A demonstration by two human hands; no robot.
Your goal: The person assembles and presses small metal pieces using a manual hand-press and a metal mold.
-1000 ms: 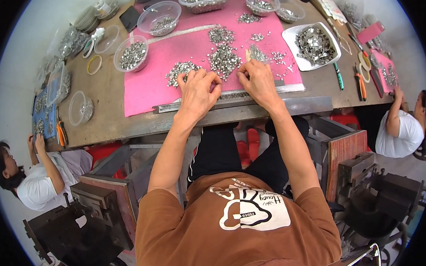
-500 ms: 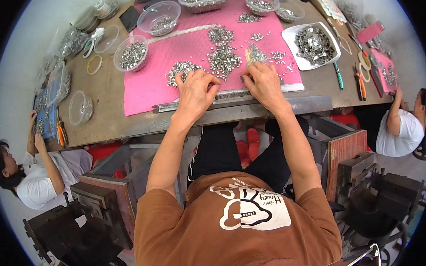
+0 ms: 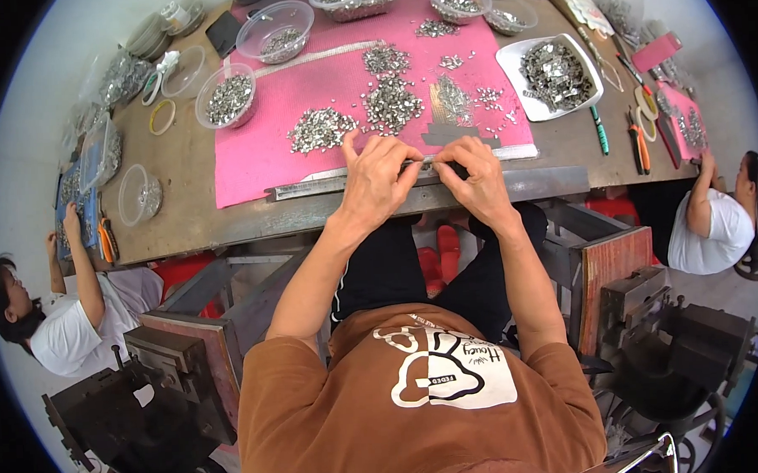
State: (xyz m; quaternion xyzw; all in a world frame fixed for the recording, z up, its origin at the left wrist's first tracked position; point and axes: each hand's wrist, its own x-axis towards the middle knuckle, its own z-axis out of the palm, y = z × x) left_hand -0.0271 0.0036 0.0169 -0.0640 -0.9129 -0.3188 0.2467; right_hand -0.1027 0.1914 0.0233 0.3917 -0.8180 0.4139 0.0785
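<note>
My left hand (image 3: 377, 182) and my right hand (image 3: 475, 175) meet over a long narrow metal bar (image 3: 313, 189) at the table's front edge. Thumb and fingers of each hand are pinched together, almost touching. What they pinch is too small and too covered to name. Just beyond my right hand lie dark grey flat strips (image 3: 449, 134) on a pink mat (image 3: 258, 170). Beyond my left hand sit heaps of small shiny metal pieces (image 3: 322, 129), with another tall heap (image 3: 393, 103) further in. Thin silvery pieces (image 3: 453, 98) are spread beyond the strips.
Clear bowls (image 3: 226, 96) of metal pieces ring the mat. A white dish (image 3: 590, 83) of larger metal pieces stands at right, near a green pen (image 3: 600, 130) and orange-handled pliers (image 3: 639, 145). Co-workers sit at left (image 3: 70, 322) and right (image 3: 708, 226).
My hands have come closer together over the bar, the right one moving left and down from the strips, which now show. The co-worker at left has shifted their hands.
</note>
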